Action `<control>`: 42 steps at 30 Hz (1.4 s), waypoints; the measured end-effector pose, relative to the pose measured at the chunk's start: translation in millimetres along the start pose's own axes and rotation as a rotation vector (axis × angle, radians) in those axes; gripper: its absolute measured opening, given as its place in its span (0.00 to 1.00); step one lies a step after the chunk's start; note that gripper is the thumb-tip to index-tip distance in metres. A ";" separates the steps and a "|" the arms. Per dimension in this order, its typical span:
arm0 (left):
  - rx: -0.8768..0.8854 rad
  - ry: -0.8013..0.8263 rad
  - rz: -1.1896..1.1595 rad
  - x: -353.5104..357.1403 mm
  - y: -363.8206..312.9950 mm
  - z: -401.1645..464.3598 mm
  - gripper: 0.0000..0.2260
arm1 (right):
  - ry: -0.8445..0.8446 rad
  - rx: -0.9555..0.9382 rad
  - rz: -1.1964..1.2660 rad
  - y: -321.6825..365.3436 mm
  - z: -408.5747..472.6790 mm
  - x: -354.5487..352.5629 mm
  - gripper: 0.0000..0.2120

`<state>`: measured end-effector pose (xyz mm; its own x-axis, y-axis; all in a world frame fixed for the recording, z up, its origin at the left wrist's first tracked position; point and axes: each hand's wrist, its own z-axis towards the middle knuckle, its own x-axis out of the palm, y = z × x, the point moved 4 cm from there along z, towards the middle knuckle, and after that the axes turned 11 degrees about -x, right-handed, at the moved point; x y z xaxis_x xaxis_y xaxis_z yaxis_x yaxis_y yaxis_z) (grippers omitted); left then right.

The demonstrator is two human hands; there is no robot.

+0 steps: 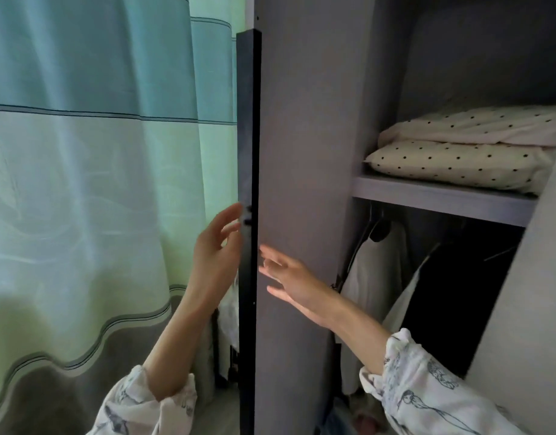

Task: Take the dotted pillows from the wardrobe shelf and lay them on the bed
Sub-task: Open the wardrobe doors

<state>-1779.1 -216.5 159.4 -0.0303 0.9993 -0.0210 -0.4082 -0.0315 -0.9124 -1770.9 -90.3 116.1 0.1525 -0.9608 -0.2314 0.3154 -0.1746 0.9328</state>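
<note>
Nearest the camera, two white sleeves with a dark line print (427,390) came in from the bottom edge, bare forearms reaching up from them. The left hand (215,249) rose beside the dark edge of the open wardrobe door (248,183), fingers straight and spread, holding nothing; its fingertips were at the small dark handle on that edge, though contact could not be told. The right hand (289,277) lay against the door's grey inner face (302,136), fingers apart and loose, gripping nothing.

The dotted pillows (465,161) (cream with small black dots) lay at about two o'clock from the hands, stacked one on the other on the wardrobe shelf (443,196), the upper one set slightly further back. Neither hand was near them.

Below the shelf, at four o'clock from the right hand, a white garment (374,277) hung on a hanger beside a dark garment (452,293). At nine o'clock from the door hung a curtain (97,152) in bands of teal, pale green and grey.
</note>
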 end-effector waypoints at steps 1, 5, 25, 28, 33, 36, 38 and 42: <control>0.072 -0.036 0.027 1.3 -8.4 -3.3 0.19 | -0.029 -0.017 -0.058 -1.6 1.9 -5.4 0.21; 0.244 0.078 0.134 30.4 -30.6 -8.1 0.18 | -0.212 -0.056 -0.214 -4.0 -2.0 -43.3 0.19; 0.362 0.759 0.258 381.0 -8.5 -13.9 0.17 | -0.935 0.148 -1.311 14.7 -178.4 -359.0 0.21; 0.341 0.794 0.243 433.1 -19.7 -12.0 0.17 | -0.887 0.230 -1.478 4.6 -190.8 -400.9 0.23; 0.200 0.830 0.140 495.5 -41.6 -5.5 0.24 | -0.766 0.244 -1.647 -3.1 -206.9 -449.5 0.27; 0.188 0.894 0.115 518.2 -43.8 -7.9 0.28 | -0.705 0.233 -1.686 -13.5 -210.7 -459.2 0.29; 0.174 0.908 0.064 523.2 -38.1 -7.7 0.29 | -0.698 0.223 -1.692 -20.0 -210.5 -460.3 0.30; 0.142 0.891 -0.056 514.3 -35.4 -6.1 0.22 | -0.645 0.290 -1.714 -24.8 -209.0 -460.3 0.32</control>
<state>-1774.6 298.6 178.4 0.6869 0.6418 -0.3408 -0.4982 0.0745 -0.8638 -1653.2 401.2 141.7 -0.4793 0.3731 -0.7944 -0.4402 -0.8852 -0.1502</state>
